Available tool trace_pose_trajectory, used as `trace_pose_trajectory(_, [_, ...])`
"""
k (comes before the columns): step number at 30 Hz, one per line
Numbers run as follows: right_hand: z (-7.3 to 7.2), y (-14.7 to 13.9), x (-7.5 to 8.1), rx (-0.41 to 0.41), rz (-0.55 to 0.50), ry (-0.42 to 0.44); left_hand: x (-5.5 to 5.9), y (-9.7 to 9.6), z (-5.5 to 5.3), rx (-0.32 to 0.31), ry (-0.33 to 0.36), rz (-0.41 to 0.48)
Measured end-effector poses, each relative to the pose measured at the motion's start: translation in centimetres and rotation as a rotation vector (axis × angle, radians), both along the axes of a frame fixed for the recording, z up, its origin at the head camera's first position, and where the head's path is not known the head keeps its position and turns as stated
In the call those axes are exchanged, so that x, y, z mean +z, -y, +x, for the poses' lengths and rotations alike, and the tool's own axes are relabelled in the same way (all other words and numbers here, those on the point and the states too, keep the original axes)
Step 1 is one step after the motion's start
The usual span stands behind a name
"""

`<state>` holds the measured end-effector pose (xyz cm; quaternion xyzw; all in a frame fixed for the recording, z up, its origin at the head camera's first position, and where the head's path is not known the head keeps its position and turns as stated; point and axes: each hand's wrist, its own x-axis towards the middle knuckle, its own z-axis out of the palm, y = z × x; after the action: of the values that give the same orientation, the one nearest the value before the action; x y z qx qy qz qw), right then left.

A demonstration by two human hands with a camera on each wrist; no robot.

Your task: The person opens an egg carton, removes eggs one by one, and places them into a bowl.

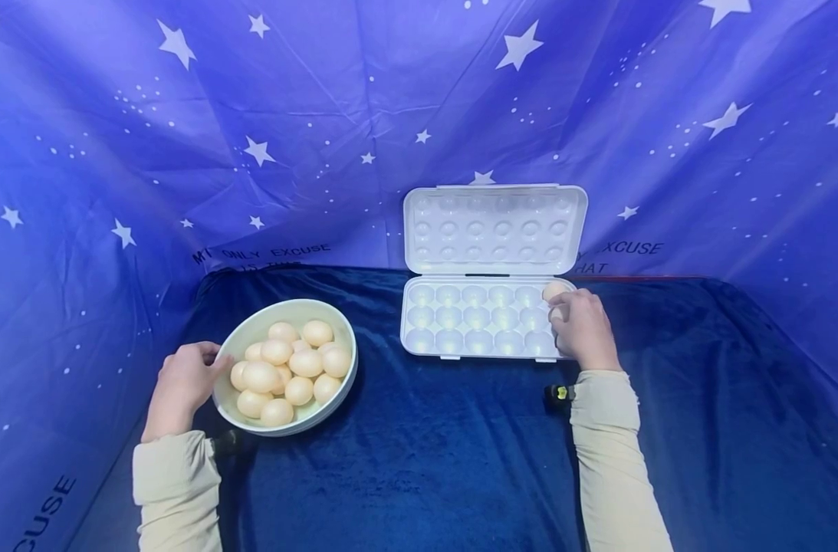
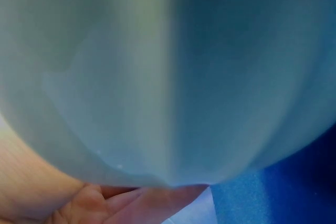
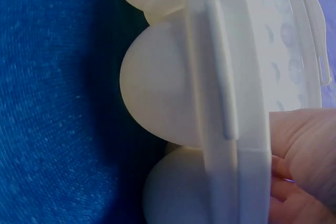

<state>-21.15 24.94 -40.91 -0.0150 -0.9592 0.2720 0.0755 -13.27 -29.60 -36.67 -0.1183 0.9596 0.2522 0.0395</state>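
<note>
A pale bowl heaped with eggs stands at the left, slightly tilted. My left hand grips its left rim, thumb at the edge; the bowl's outer wall fills most of the left wrist view. To the right lies a white plastic egg carton with its lid raised. One egg sits in the back right cup. Just in front of it, my right hand holds another egg at the right-hand column, partly hidden by the fingers. The carton's rounded underside shows in the right wrist view.
The carton's lid leans upright near a purple star-print curtain that encloses the back and sides. Dark blue cloth covers the table. A dark wrist strap sits by the right sleeve.
</note>
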Motion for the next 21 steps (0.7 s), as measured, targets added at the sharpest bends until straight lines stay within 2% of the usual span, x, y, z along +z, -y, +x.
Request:
trace_pose_trajectory(11, [0.1, -0.25, 0.11, -0.014, -0.046, -0.06, -0.12, 0.09, -0.11, -0.001, -0.007, -0.002])
trace_pose_trajectory(21, [0.11, -0.05, 0.44, -0.025, -0.039, -0.116, -0.1, 0.14, -0.2, 0.001, 0.0, -0.005])
